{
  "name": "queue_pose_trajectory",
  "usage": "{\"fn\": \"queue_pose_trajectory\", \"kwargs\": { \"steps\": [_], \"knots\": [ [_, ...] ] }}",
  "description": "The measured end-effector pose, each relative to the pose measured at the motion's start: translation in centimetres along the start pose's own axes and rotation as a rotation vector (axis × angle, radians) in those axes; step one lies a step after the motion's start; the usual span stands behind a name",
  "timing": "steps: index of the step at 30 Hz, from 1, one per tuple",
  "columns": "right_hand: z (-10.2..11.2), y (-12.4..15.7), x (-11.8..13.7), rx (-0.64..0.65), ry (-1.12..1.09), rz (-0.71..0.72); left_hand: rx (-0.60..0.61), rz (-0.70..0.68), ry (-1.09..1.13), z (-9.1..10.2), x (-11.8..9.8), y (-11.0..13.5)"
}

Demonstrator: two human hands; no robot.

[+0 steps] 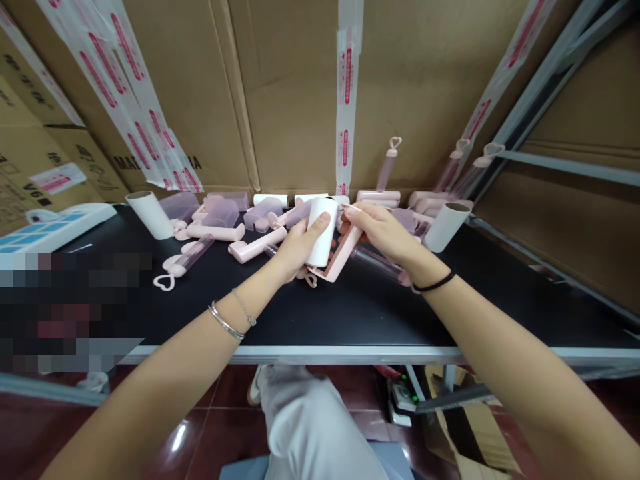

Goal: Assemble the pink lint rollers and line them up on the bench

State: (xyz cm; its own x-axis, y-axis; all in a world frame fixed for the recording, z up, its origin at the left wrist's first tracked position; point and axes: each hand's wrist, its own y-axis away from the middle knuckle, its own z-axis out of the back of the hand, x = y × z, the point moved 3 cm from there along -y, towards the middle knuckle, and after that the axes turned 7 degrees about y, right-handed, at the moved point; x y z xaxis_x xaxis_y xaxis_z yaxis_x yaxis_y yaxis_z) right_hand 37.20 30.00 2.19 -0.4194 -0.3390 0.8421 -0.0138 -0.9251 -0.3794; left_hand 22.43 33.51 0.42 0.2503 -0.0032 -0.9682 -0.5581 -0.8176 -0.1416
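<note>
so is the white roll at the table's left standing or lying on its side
Standing: the white roll shows its round open end on top and its other end down on the black table.

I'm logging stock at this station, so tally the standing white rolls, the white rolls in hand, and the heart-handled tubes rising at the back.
Standing rolls: 2
Held roll, in the left hand: 1
Rear tubes: 3
Total: 6

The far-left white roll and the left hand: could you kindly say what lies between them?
In the head view, pink handles lie between the roll and left hand, with purple covers behind.
</note>
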Motion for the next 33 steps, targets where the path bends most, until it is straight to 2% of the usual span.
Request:
{"fn": "queue_pose_trajectory", "kwargs": {
  "steps": [9, 17, 20, 24, 27, 29, 31, 33],
  "knots": [
    [0.1, 0.0, -0.2, -0.061, 0.079, 0.010, 0.025, -0.057, -0.145, 0.2, 0.2, 0.0],
    [0.5, 0.0, 0.7, -0.131, 0.072, 0.113, 0.174, -0.153, -0.344, -0.1, 0.3, -0.1],
    [0.5, 0.2, 1.1, -0.236, 0.181, 0.152, 0.185, -0.221, -0.405, 0.0, 0.4, -0.3],
    [0.5, 0.6, 1.2, -0.369, 0.318, 0.197, 0.184, -0.229, -0.469, 0.2, 0.2, -0.3],
    [0.4, 0.6, 1.2, -0.341, 0.341, 0.230, 0.195, -0.190, -0.527, 0.0, 0.1, 0.2],
    [0.6, 0.4, 1.3, -0.302, 0.333, 0.254, 0.148, -0.196, -0.576, -0.1, 0.0, 0.6],
    [0.8, 0.3, 1.3, -0.291, 0.316, 0.264, 0.085, -0.260, -0.601, -0.1, -0.2, 0.8],
    [0.9, 0.2, 1.4, -0.284, 0.298, 0.273, 0.080, -0.334, -0.595, -0.2, -0.4, 0.9]
  ]
}}
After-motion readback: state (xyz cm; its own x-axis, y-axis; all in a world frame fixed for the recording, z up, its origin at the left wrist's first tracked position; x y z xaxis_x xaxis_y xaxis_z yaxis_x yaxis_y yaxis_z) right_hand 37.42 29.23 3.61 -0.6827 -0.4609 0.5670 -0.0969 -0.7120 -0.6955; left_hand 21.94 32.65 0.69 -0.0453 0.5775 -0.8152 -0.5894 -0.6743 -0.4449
